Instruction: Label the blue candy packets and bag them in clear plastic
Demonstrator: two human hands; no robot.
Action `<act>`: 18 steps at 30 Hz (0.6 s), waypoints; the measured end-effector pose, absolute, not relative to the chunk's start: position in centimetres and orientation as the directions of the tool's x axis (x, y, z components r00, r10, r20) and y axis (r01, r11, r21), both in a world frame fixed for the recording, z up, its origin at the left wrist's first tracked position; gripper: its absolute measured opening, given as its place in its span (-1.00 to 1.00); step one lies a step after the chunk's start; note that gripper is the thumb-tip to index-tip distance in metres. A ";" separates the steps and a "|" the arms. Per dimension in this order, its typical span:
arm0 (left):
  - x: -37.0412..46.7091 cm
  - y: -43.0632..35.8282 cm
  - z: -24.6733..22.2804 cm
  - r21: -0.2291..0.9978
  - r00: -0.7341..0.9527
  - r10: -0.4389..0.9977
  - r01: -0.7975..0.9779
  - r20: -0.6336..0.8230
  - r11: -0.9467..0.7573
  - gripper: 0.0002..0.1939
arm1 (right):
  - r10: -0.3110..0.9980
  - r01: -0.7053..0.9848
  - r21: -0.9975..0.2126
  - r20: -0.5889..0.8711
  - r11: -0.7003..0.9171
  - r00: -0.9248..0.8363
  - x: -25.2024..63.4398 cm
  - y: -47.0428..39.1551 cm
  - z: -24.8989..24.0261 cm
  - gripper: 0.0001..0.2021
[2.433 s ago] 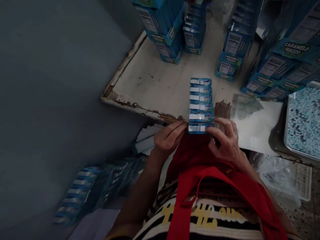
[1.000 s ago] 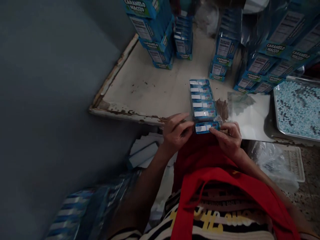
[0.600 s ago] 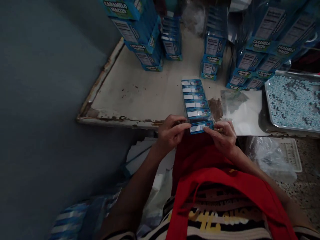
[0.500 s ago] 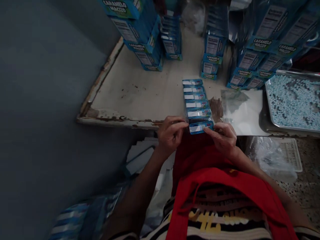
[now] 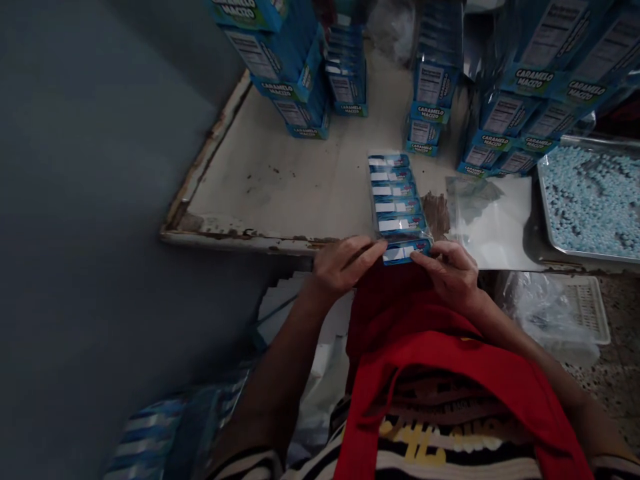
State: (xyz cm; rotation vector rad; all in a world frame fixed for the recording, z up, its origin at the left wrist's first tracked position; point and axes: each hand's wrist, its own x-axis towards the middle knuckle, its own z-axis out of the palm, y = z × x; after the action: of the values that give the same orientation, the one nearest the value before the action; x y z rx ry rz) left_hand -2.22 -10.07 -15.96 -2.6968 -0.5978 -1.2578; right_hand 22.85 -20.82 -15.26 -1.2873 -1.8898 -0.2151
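Note:
A small blue candy packet [image 5: 400, 253] with a white label lies at the table's front edge, between my two hands. My left hand [image 5: 345, 263] is closed, its thumb and fingertips pinched at the packet's left end. With bent fingers, my right hand [image 5: 453, 270] grips the right end, its thumb side over the printed face. Several like packets form a row [image 5: 395, 191] stretching away from me, and shiny clear film shows along the row's sides and near end. Whether the nearest packet is joined to the row by that film, I cannot tell.
Stacks of blue "Caramelo Macizo" boxes stand at the back left [image 5: 300, 83] and back right [image 5: 535, 80]. To the right, a metal tray [image 5: 590, 255] holds pale blue candies, beside a clear plastic sheet [image 5: 500, 227]. Below the table are a white crate [image 5: 597, 310] and plastic bags [image 5: 533, 307].
My left fingers have moved slightly right and now lie against the nearest packet's left end. The right hand keeps its hold. The whole view has shifted a little.

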 end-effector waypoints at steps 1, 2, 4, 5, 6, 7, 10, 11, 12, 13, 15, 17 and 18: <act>-2.6 -9.8 -15.6 0.015 0.631 0.275 0.385 0.725 -0.923 -0.71 | 0.707 0.845 -0.279 0.690 0.456 -0.154 23.0 -20.8 -15.2 -0.68; -3.0 -9.6 -15.1 -0.022 0.676 0.251 0.368 0.693 -0.930 -0.70 | 0.715 0.851 -0.268 0.680 0.451 -0.165 23.1 -20.8 -15.2 -0.67; -3.4 -9.1 -14.4 -0.041 0.735 0.228 0.328 0.638 -0.944 -0.69 | 0.708 0.856 -0.243 0.682 0.456 -0.184 23.2 -20.8 -15.2 -0.67; -3.4 -8.9 -14.2 -0.031 0.747 0.228 0.315 0.624 -0.949 -0.69 | 0.698 0.856 -0.228 0.690 0.463 -0.193 23.2 -20.8 -15.2 -0.67; -3.2 -8.8 -14.1 -0.010 0.743 0.233 0.307 0.627 -0.952 -0.71 | 0.685 0.856 -0.214 0.700 0.471 -0.202 23.2 -20.8 -15.1 -0.67; -2.9 -8.7 -14.1 0.024 0.720 0.246 0.304 0.649 -0.952 -0.73 | 0.672 0.855 -0.200 0.710 0.479 -0.211 23.1 -20.8 -15.1 -0.67; -1.5 -8.8 -14.1 0.206 0.540 0.363 0.331 0.759 -0.921 -0.86 | 0.647 0.853 -0.158 0.722 0.497 -0.243 23.1 -20.8 -14.8 -0.66; -1.0 -9.0 -13.9 0.296 0.475 0.434 0.339 0.766 -0.893 -0.90 | 0.640 0.852 -0.142 0.723 0.503 -0.258 23.1 -20.8 -14.7 -0.66; -0.5 -9.3 -13.6 0.390 0.427 0.513 0.344 0.745 -0.854 -0.94 | 0.635 0.852 -0.126 0.723 0.508 -0.272 23.1 -20.8 -14.6 -0.67; -0.2 -9.5 -13.1 0.475 0.402 0.587 0.348 0.703 -0.808 -0.96 | 0.631 0.851 -0.113 0.722 0.513 -0.285 23.2 -20.8 -14.5 -0.67; 0.4 -10.2 -11.8 0.603 0.406 0.704 0.364 0.583 -0.710 -0.95 | 0.630 0.848 -0.103 0.717 0.520 -0.299 23.2 -20.8 -14.3 -0.67; 0.6 -11.0 -10.4 0.635 0.443 0.747 0.402 0.496 -0.660 -0.94 | 0.640 0.849 -0.113 0.710 0.517 -0.296 23.2 -20.7 -14.3 -0.65; 0.7 -11.5 -9.8 0.615 0.463 0.744 0.427 0.481 -0.663 -0.92 | 0.644 0.848 -0.122 0.708 0.515 -0.289 23.1 -20.7 -14.2 -0.65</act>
State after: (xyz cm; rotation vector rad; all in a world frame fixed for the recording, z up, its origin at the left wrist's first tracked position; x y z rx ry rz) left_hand 0.69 -11.48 -9.77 -3.0217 -1.2865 -1.3816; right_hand 23.06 -20.69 -14.22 -1.2140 -2.0341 -0.3602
